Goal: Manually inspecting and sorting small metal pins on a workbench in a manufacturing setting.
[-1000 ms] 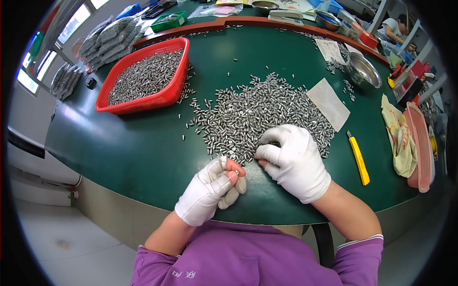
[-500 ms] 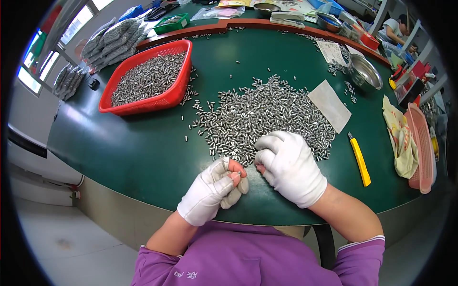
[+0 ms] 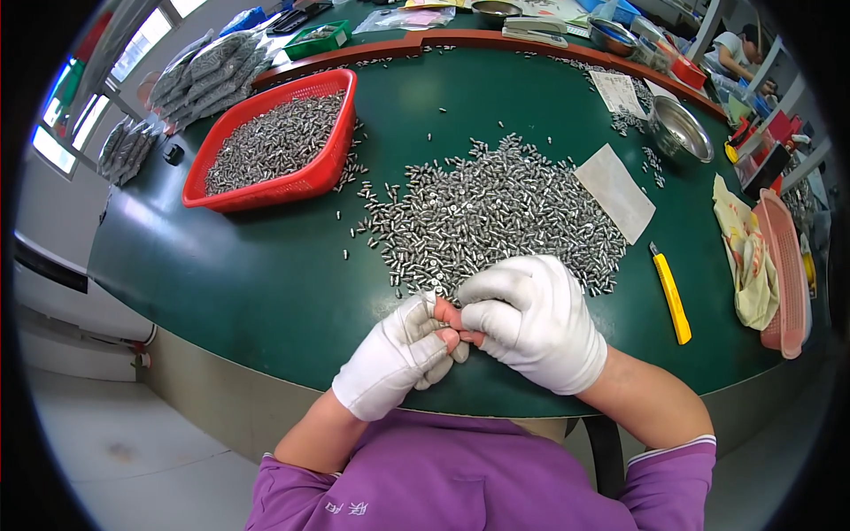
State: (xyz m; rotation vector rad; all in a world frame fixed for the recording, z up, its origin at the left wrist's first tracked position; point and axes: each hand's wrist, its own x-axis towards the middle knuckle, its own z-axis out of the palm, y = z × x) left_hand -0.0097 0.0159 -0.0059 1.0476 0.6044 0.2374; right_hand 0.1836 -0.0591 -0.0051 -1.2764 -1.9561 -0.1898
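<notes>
A big heap of small silver metal pins [image 3: 496, 212] lies spread on the green table [image 3: 266, 283]. Both hands wear white gloves with bare fingertips. My left hand [image 3: 398, 354] sits at the near table edge with its fingers curled. My right hand [image 3: 531, 319] is pressed against it, fingertips meeting the left thumb just below the heap. Whatever is pinched between the fingertips is too small to make out. A red plastic basket [image 3: 328, 173] full of the same pins stands at the far left.
A yellow utility knife [image 3: 671, 294] lies right of my hands. A clear plastic bag [image 3: 615, 190] rests by the heap, a steel bowl [image 3: 680, 128] behind it. A pink tray [image 3: 784, 265] and cloth sit at the right edge; filled bags lie far left.
My right hand has come off the heap toward me and joined my left hand, fingertips now touching. The left hand stayed near the table edge.
</notes>
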